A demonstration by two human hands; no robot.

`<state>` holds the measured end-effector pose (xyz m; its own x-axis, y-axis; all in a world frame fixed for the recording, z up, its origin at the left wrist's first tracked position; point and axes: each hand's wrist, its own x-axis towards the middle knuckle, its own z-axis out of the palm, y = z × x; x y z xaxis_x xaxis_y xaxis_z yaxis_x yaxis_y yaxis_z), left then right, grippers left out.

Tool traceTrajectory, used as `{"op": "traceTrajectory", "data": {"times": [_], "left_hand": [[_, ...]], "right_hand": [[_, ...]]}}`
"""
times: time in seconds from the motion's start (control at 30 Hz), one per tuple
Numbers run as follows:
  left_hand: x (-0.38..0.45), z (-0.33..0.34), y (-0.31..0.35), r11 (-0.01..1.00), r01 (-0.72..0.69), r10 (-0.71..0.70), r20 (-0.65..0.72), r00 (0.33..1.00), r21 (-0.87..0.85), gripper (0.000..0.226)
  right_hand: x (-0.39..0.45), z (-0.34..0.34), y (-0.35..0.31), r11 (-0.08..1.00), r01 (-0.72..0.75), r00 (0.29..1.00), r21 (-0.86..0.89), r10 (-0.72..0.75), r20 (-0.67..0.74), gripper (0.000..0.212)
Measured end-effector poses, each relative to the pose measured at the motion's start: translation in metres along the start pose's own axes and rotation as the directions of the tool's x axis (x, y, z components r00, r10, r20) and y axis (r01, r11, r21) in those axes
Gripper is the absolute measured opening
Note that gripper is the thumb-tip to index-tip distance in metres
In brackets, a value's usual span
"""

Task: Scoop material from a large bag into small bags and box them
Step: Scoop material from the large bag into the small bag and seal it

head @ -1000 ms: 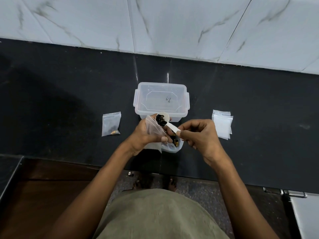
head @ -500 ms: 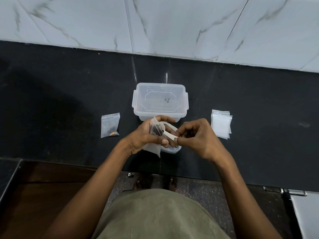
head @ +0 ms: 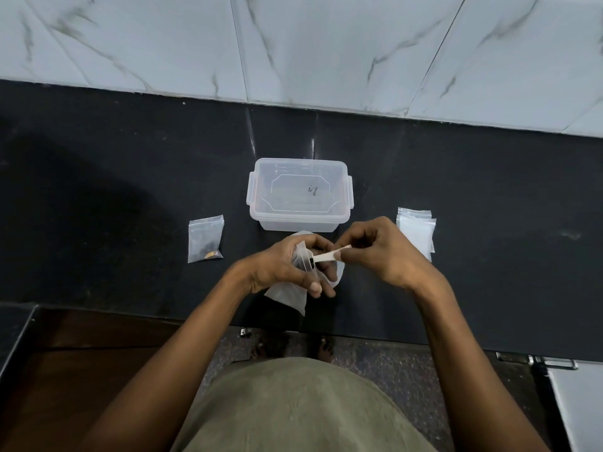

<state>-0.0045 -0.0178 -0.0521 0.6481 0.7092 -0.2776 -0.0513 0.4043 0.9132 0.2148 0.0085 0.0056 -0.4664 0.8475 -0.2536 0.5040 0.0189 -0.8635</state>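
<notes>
Two hands meet over the dark counter [head: 98, 197], just in front of the clear box [head: 300, 194]. We see the left hand [head: 284, 267] wrapped around a small bag [head: 288, 293], its fingers closed on the bag's upper part so that the mouth faces right; the lower corner of the bag hangs free below the palm. The right hand [head: 381, 251] pinches the white handle of a scoop [head: 331, 255] between thumb and fingertips, fingers pressed together on it. The scoop lies nearly level, and its bowl end sits inside the mouth of the small bag, where we see a little dark material at the tip. Whether any has dropped into the bag we cannot tell, since the left hand covers it.

Under both hands a larger bag [head: 337, 275] rests on the counter, only its edge showing around the fingers. The box stands closed, its lid latched at both sides, with a faint mark on the lid. To the left of the box, well apart from the hands, lies a filled bag [head: 205, 238] with dark material and one yellowish piece at its bottom. To the right, just beside the right hand, lies a stack of empty bags [head: 417, 231]. Marble tiles [head: 326, 44] rise behind the counter.
</notes>
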Motion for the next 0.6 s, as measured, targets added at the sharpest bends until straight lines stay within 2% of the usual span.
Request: {"op": "traceTrajectory", "data": {"times": [0.13,0.2,0.27,0.33,0.43,0.5,0.6], "left_hand": [[0.006,0.003,0.002,0.996,-0.089,0.094,-0.200,0.975,0.032,0.070],[0.009,0.005,0.004,0.987,-0.140,0.160,-0.333,0.929,0.083,0.072],[0.010,0.005,0.007,0.976,-0.176,0.213,-0.408,0.888,0.127,0.073],[0.009,0.004,0.011,0.966,-0.181,0.244,-0.410,0.879,0.186,0.076],[0.006,0.005,0.014,0.962,-0.185,0.243,-0.324,0.914,0.201,0.082],[0.006,0.006,0.015,0.958,-0.197,0.255,-0.306,0.917,0.209,0.085],[0.008,0.006,0.018,0.939,-0.208,0.301,-0.360,0.883,0.275,0.084]], "right_hand": [[0.000,0.014,0.003,0.988,0.092,0.986,0.121,-0.073,-0.150,0.013],[-0.004,0.023,0.001,0.982,0.153,0.971,0.111,-0.128,-0.202,0.017],[-0.007,0.028,0.002,0.974,0.220,0.951,0.046,-0.204,-0.232,0.024],[-0.006,0.028,0.005,0.945,0.303,0.907,-0.120,-0.325,-0.269,0.035],[-0.003,0.026,0.008,0.842,0.370,0.810,-0.393,-0.499,-0.307,0.041],[-0.004,0.027,0.008,0.803,0.365,0.767,-0.471,-0.546,-0.337,0.042],[-0.005,0.032,0.011,0.760,0.352,0.726,-0.546,-0.590,-0.354,0.042]]}}
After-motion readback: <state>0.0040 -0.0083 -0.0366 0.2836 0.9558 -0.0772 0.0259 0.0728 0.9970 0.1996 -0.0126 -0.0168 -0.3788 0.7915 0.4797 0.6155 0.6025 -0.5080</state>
